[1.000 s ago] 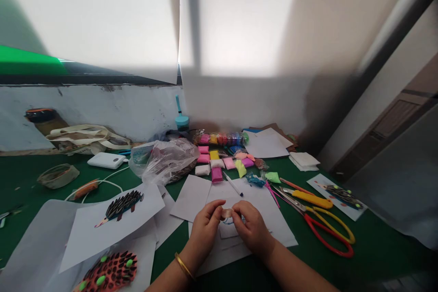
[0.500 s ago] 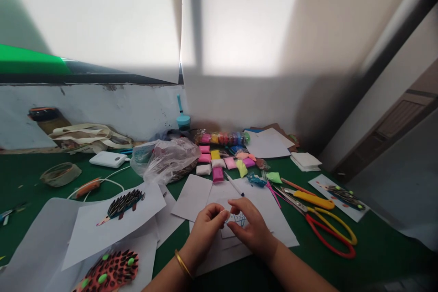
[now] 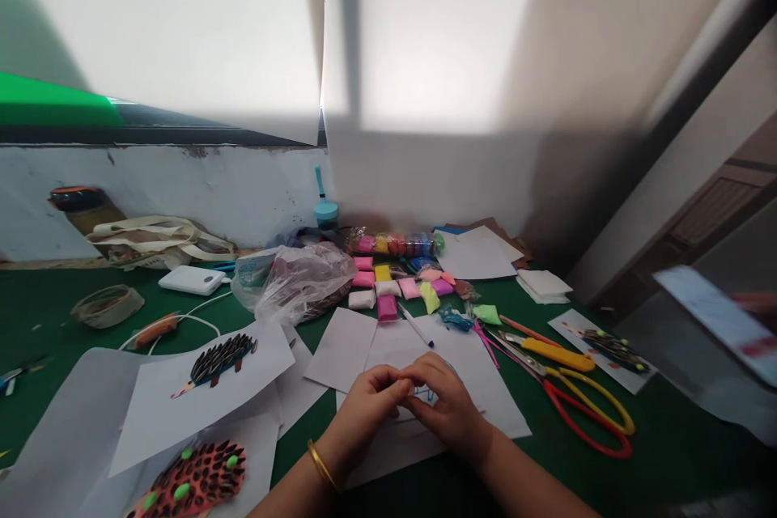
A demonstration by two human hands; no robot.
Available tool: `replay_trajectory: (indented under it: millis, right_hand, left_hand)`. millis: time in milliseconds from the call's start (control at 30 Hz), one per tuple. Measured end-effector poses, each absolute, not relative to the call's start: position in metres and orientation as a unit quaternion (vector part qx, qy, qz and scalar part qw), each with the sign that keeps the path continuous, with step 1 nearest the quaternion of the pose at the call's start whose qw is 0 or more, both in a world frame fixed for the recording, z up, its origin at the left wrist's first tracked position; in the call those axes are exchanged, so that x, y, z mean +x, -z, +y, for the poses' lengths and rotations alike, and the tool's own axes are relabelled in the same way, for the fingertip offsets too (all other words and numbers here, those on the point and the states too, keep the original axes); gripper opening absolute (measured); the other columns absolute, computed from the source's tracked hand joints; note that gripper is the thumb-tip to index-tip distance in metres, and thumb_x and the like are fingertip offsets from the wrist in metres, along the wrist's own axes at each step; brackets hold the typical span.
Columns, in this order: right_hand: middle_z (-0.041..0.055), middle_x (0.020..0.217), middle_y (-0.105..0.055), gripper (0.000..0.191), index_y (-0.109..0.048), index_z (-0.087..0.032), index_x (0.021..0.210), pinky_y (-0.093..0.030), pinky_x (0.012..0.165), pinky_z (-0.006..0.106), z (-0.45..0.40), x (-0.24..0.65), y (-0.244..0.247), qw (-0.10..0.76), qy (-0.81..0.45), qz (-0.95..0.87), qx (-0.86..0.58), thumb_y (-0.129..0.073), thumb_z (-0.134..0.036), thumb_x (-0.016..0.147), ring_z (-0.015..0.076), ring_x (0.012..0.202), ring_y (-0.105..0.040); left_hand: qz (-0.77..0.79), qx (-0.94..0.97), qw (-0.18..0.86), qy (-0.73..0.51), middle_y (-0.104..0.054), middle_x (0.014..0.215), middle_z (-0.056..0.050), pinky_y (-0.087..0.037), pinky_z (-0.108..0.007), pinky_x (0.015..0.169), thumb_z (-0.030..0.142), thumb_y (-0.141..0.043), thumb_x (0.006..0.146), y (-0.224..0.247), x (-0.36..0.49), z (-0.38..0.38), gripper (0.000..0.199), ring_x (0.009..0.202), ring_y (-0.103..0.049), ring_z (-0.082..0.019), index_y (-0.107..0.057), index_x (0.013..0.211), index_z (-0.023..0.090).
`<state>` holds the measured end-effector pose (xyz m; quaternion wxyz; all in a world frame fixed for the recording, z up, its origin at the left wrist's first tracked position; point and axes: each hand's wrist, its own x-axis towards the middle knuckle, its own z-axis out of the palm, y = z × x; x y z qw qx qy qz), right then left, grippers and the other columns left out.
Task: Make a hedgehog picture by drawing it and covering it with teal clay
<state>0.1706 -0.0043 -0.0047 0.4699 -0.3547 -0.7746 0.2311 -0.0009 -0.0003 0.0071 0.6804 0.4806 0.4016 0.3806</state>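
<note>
My left hand (image 3: 372,399) and my right hand (image 3: 446,403) meet at the fingertips, thumbs and forefingers pinched together. Whatever small piece lies between them is mostly hidden by the fingers. Beneath them is a white sheet of paper (image 3: 494,405), and a smaller card with a blue line drawing (image 3: 426,394) shows partly behind my right hand. A pen (image 3: 416,327) lies on the sheet just beyond my fingers. Farther off sit several small packs of coloured clay, among them a magenta pack (image 3: 387,308) and a yellow-green one (image 3: 430,299).
Large scissors (image 3: 562,388) and a yellow cutter (image 3: 557,354) lie at right, near a hedgehog picture (image 3: 607,348). At left are a seed-covered hedgehog picture (image 3: 222,360), a red one (image 3: 200,473), a white power bank (image 3: 193,280) and a plastic bag (image 3: 291,279). A blurred pale object (image 3: 716,324) shows far right.
My right hand's fingers have closed in against my left fingertips, narrowing the gap and covering more of the drawing. A blurred pale, flat object has appeared at the far right.
</note>
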Motion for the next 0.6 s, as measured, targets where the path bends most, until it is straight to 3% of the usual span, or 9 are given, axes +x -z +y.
replay_trajectory:
  millis: [600]
  right_hand:
    - [0.0032, 0.085, -0.065, 0.021, -0.067, -0.024, 0.108, -0.046, 0.074, 0.033, -0.0037, 0.1701, 0.0071, 0.454, -0.233, -0.786, -0.350, -0.067, -0.033, 0.088, 0.0190, 0.081, -0.058]
  left_hand:
    - [0.424, 0.474, 0.683, -0.359, -0.064, 0.072, -0.002, -0.038, -0.025, 0.066, 0.043, -0.081, 0.068, -0.0136, -0.0027, 0.0025, 0.035, 0.069, -0.051, -0.014, -0.074, 0.081, 0.012]
